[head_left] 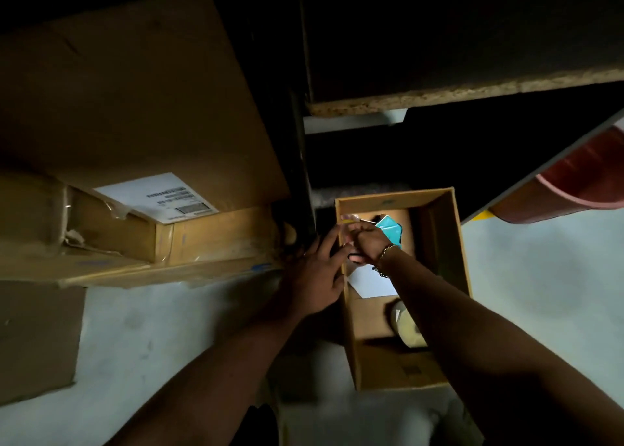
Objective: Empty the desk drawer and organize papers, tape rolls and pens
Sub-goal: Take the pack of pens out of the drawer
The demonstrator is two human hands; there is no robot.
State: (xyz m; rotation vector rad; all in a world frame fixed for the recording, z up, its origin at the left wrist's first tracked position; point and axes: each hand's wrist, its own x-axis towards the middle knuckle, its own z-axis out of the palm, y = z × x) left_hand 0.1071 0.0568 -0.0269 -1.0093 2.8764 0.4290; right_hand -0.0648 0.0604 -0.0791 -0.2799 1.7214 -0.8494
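At middle right of the frame we see a small brown cardboard box (388, 371), open, holding a flat white paper (371, 282) and a round pale tape roll (408, 327). Our right hand (369, 239) curls around a thin pen (351, 221) above it; our left hand (317, 273), fingers straight, touches the box's left wall.

tan cardboard on the box (452, 243) and the big box (135, 91), the latter with a white label (158, 196) barred in black and a blue streak low down; teal card (390, 228), white paper (369, 282), pale yellow tape roll (408, 327); yellow-tipped pen (349, 221); gold bracelet (386, 251); red bucket (580, 182); speckled beige board (472, 91); pale grey floor (540, 277)
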